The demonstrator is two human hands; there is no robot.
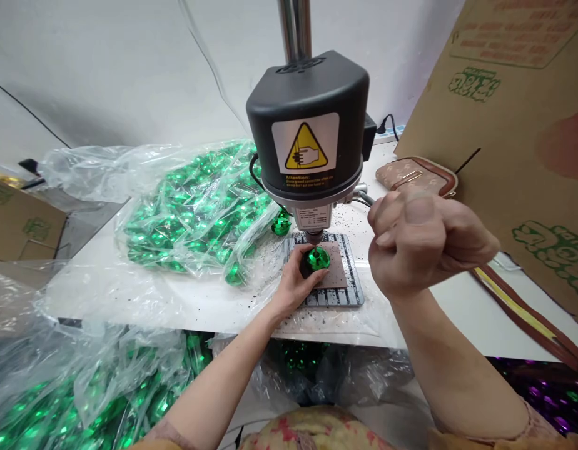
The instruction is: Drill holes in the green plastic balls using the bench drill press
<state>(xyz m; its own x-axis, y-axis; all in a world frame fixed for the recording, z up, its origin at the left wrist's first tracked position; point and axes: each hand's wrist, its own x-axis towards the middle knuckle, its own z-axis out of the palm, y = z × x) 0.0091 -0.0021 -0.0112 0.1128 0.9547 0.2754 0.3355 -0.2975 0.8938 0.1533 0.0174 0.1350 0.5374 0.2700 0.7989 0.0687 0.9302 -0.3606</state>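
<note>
Under the chuck [314,237] of a black bench drill press [312,94], my left hand [296,284] grips a shiny green faceted ball [319,257] between thumb and fingers. The ball rests over a brown square board [336,275] on the press's slotted metal base [354,295]. The drill's tip is at the top of the ball; how deep it sits I cannot tell. My right hand [411,240] is closed in a fist round the press's feed lever [365,196], whose end is hidden by the fingers.
A clear plastic bag of green balls [199,206] lies left of the press, with one loose green ball [281,223] beside it. Dark shavings litter the white table [129,300]. A patterned purse [411,174] and a large cardboard box [518,169] stand at right. More bagged balls [106,400] sit below.
</note>
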